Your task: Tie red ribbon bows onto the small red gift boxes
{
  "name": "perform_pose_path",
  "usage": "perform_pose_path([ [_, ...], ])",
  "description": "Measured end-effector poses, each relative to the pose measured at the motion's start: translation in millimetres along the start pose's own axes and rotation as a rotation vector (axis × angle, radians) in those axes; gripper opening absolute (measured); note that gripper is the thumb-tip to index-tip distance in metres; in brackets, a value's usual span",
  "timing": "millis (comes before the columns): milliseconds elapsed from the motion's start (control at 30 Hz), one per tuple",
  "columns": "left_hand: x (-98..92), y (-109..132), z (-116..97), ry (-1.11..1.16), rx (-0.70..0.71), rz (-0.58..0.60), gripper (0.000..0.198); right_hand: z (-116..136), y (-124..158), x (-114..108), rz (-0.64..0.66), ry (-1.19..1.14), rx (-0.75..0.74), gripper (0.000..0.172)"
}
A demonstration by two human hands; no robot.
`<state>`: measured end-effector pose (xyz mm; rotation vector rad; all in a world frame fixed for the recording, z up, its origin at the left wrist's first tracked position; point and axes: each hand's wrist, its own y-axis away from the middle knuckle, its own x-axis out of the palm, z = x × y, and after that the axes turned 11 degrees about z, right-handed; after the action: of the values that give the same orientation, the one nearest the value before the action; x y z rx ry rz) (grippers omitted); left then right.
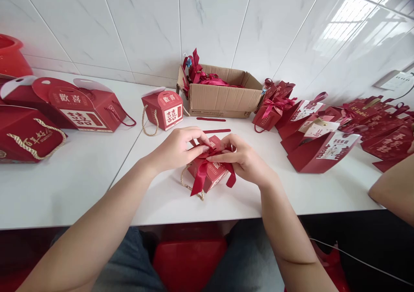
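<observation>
A small red gift box [216,175] with gold print lies in front of me near the table's front edge. Dark red satin ribbon [200,177] crosses its top, and two tails hang down over its near side. My left hand [186,147] pinches the ribbon between thumb and fingers at the box's top left. From the right, my right hand [241,156] is closed on the ribbon too, its fingertips close to the left thumb. The fingers partly hide the knot or loop between them. A twisted gold cord handle [186,184] hangs from the box's left side.
Behind the box lie two flat red strips [211,119] and a cardboard carton [223,98] of ribbons. Another small red box [163,108] stands left of the carton, larger red boxes [80,106] farther left. Several red gift bags [320,149] crowd the right, beside another person's arm [394,188].
</observation>
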<state>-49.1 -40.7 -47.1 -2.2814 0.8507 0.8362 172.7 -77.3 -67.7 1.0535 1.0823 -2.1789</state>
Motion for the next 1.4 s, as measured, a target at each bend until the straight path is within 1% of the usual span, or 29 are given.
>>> perform_pose_path([
  [100,2.4,0,0,0.012,0.002,-0.015,0.009,1,0,0,-0.002,0.014,-0.001,0.030],
  [267,5.9,0,2,-0.017,-0.009,-0.054,0.008,1,2,-1,0.016,-0.057,-0.007,0.032],
  [367,5.7,0,3,-0.111,0.030,-0.084,0.011,1,2,-1,0.008,-0.080,-0.030,0.032],
  [500,3.8,0,7,-0.269,0.106,-0.100,0.018,0,2,-2,-0.001,-0.045,-0.038,0.031],
  [667,2.6,0,12,-0.347,0.165,-0.113,0.020,1,2,-3,-0.016,-0.004,-0.038,0.034],
  [800,1.1,0,9,-0.294,0.149,-0.123,0.013,5,1,-6,-0.056,0.013,0.028,0.038],
  [967,-0.3,1,2,-0.163,0.102,-0.107,0.011,8,0,-7,-0.067,0.066,0.098,0.028],
  [1033,0.0,0,2,-0.118,0.083,-0.103,0.010,7,0,-6,-0.065,0.064,0.095,0.025],
  [1100,0.8,0,2,-0.100,0.067,-0.107,0.009,6,0,-5,-0.062,0.067,0.075,0.026],
  [1267,1.9,-1,7,-0.128,0.036,-0.137,0.008,2,3,-4,-0.059,0.084,0.000,0.031],
  [1400,1.1,0,7,-0.132,0.001,-0.150,0.007,2,5,-5,-0.031,0.058,0.001,0.032],
])
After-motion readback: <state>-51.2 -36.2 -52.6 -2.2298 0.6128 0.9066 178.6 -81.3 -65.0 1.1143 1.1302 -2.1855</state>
